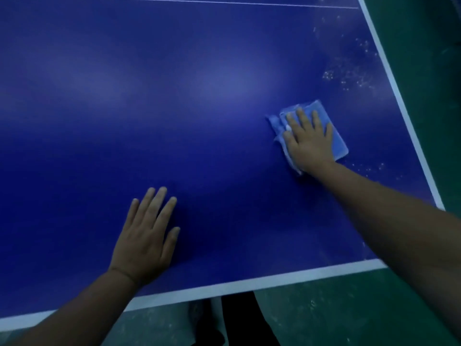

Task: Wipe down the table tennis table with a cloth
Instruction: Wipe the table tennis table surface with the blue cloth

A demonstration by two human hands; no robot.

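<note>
The blue table tennis table [174, 108] fills most of the head view, with white lines along its near and right edges. A folded light-blue cloth [336, 136] lies flat on the right part of the table. My right hand [308, 139] presses down on the cloth with straight, spread fingers. My left hand [147, 236] rests flat on the bare table near the front edge, fingers straight, holding nothing. White dusty specks [349, 76] dot the surface beyond the cloth, close to the right edge.
A thin white line [224, 1] crosses the table at the far side. Green floor [411, 46] lies past the right edge and below the near edge. Dark trouser legs [237, 320] show under the front edge.
</note>
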